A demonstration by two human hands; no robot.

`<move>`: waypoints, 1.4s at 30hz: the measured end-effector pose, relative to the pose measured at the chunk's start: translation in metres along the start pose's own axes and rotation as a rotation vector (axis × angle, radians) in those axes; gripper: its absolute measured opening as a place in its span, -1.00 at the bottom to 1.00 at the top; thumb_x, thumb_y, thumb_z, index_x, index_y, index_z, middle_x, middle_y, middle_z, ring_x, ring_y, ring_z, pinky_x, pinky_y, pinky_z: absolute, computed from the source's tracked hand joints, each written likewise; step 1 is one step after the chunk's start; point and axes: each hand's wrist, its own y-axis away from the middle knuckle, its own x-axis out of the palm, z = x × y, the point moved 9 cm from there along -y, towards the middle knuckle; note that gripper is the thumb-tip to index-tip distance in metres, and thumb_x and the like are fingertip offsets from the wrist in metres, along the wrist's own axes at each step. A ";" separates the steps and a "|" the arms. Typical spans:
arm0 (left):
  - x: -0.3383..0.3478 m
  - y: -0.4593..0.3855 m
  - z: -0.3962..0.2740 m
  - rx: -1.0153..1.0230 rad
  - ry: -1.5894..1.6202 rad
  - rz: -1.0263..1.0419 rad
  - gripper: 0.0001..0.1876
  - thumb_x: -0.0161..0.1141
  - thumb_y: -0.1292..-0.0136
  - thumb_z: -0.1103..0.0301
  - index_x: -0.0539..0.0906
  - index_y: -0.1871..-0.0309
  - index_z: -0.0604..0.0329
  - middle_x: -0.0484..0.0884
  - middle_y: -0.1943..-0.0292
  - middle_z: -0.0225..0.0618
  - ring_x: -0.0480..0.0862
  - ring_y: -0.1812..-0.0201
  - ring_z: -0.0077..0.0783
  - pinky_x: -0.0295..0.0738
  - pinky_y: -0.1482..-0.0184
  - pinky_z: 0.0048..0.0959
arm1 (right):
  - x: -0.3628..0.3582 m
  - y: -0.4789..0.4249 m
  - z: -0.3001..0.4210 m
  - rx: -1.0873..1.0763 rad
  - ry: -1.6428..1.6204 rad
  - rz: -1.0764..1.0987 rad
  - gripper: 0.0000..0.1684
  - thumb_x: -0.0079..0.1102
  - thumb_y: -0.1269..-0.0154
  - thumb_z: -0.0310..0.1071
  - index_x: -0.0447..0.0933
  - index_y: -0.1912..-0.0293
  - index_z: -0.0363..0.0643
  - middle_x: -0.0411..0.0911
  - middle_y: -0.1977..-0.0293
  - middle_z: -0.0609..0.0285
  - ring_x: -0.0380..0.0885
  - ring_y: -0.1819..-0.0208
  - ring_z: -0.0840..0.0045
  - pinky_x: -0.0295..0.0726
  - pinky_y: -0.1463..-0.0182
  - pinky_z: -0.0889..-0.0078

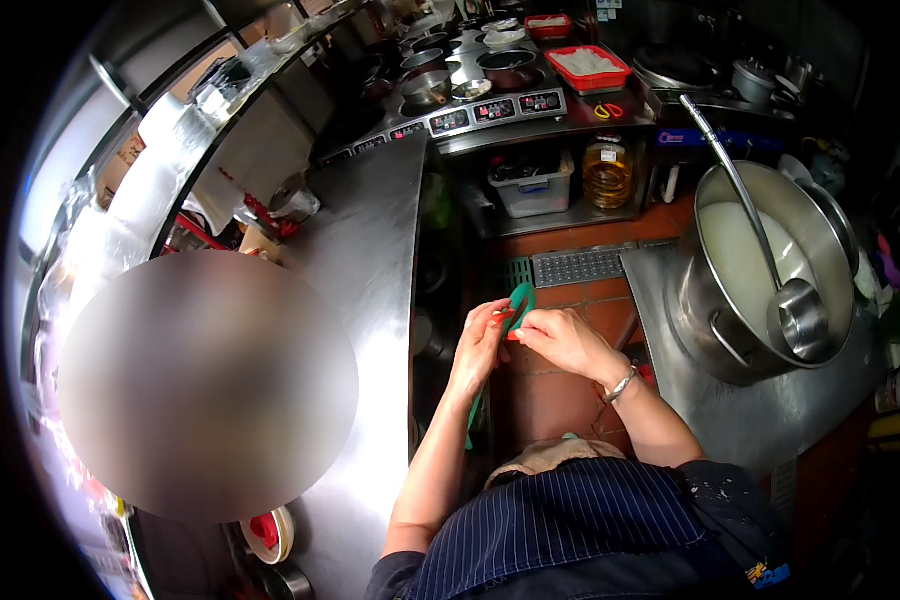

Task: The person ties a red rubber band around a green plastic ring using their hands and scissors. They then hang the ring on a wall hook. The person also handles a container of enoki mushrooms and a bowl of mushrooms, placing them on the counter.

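In front of my apron (562, 517), above the floor, my left hand (484, 330) and my right hand (562, 337) are close together. Between them they pinch a flexible green strip (523, 295) that bends into a loop at the top. Small bright red bits (501, 317) show at the fingertips of both hands; what they are is too small to tell. Another green length, seemingly the same strip, hangs beside my left forearm. My fingers hide part of the strip.
On my right, a large steel stockpot (682, 315) of cloudy liquid holds a long-handled ladle (799, 315). A steel counter (367, 225) runs along my left, partly blurred out. Ahead stand a cooktop with pots (510, 67), a red basket (589, 86) and a jar of yellow liquid (607, 172).
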 end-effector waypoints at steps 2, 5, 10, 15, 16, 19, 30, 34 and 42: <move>-0.005 -0.029 0.000 0.004 0.000 -0.022 -0.60 -0.13 -0.40 0.08 0.48 -0.10 0.13 0.35 0.04 -0.39 0.45 0.50 -0.65 0.33 0.51 -0.68 | -0.007 -0.027 -0.010 0.016 -0.115 0.051 -0.77 0.04 -0.29 -0.34 0.50 0.36 -0.33 0.56 0.49 0.25 0.49 0.41 0.69 0.44 0.34 0.58; -0.014 -0.078 0.003 0.020 -0.036 -0.033 -0.63 -0.14 -0.40 0.11 0.54 0.02 0.17 0.30 0.08 -0.39 0.42 0.50 -0.66 0.31 0.51 -0.69 | -0.023 -0.067 -0.021 0.027 -0.285 0.079 -0.78 0.02 -0.31 -0.36 0.50 0.34 -0.33 0.54 0.45 0.32 0.45 0.37 0.75 0.43 0.29 0.64; -0.022 -0.169 0.013 0.173 0.002 0.057 -0.66 -0.15 -0.40 0.13 0.55 0.14 0.18 0.30 -0.05 -0.32 0.42 0.29 -0.61 0.37 0.42 -0.61 | -0.050 -0.145 -0.069 0.064 -0.394 -0.068 -0.77 -0.01 -0.34 -0.32 0.51 0.33 -0.28 0.41 0.54 0.44 0.28 0.51 0.85 0.26 0.47 0.72; -0.013 -0.255 0.023 -0.036 0.373 0.373 -0.70 -0.11 -0.38 0.09 0.49 0.14 0.11 0.48 0.08 -0.47 0.40 0.49 -0.65 0.28 0.46 -0.65 | -0.090 -0.232 -0.124 0.280 -0.533 -0.161 -0.74 -0.01 -0.33 -0.27 0.54 0.32 -0.26 0.39 0.59 0.48 0.27 0.55 0.83 0.23 0.51 0.71; -0.011 -0.272 0.024 -0.064 0.395 0.433 -0.72 -0.06 -0.35 0.14 0.50 0.13 0.16 0.46 0.03 -0.38 0.43 0.48 -0.61 0.28 0.49 -0.65 | -0.095 -0.248 -0.133 0.327 -0.593 -0.174 -0.74 -0.01 -0.34 -0.26 0.54 0.32 -0.24 0.36 0.60 0.50 0.22 0.58 0.85 0.18 0.55 0.73; -0.002 -0.330 0.014 -0.065 0.238 0.580 -0.79 -0.01 -0.28 0.27 0.50 0.13 0.17 0.46 0.03 -0.40 0.41 0.49 -0.62 0.26 0.49 -0.66 | -0.121 -0.285 -0.161 0.397 -0.725 -0.266 -0.74 0.00 -0.35 -0.21 0.50 0.34 -0.19 0.25 0.66 0.57 0.08 0.68 0.90 0.01 0.67 0.76; 0.036 -0.543 0.013 -0.153 0.282 0.561 -0.85 0.14 -0.27 0.28 0.40 0.27 0.05 0.51 0.51 -0.43 0.38 0.62 -0.66 0.19 0.63 -0.69 | -0.224 -0.344 -0.285 0.396 -0.945 -0.234 -0.71 0.03 -0.34 -0.21 0.47 0.23 -0.30 0.17 0.66 0.55 0.06 0.69 0.91 -0.01 0.66 0.81; 0.031 -0.604 -0.002 -0.170 0.347 0.532 -0.88 0.10 -0.30 0.33 0.39 0.25 0.07 0.55 0.44 -0.33 0.41 0.62 -0.60 0.20 0.65 -0.69 | -0.257 -0.348 -0.340 0.401 -0.977 -0.233 -0.69 0.00 -0.36 -0.23 0.48 0.21 -0.34 0.17 0.66 0.55 0.06 0.69 0.89 0.00 0.66 0.79; 0.065 -0.688 0.033 -0.278 0.175 0.671 -0.86 0.11 -0.29 0.29 0.42 0.20 0.10 0.53 0.48 -0.39 0.40 0.61 -0.65 0.21 0.65 -0.72 | -0.307 -0.356 -0.447 0.594 -0.705 -0.416 -0.81 0.06 -0.28 -0.26 0.47 0.37 -0.18 0.23 0.66 0.50 0.16 0.63 0.80 0.15 0.56 0.69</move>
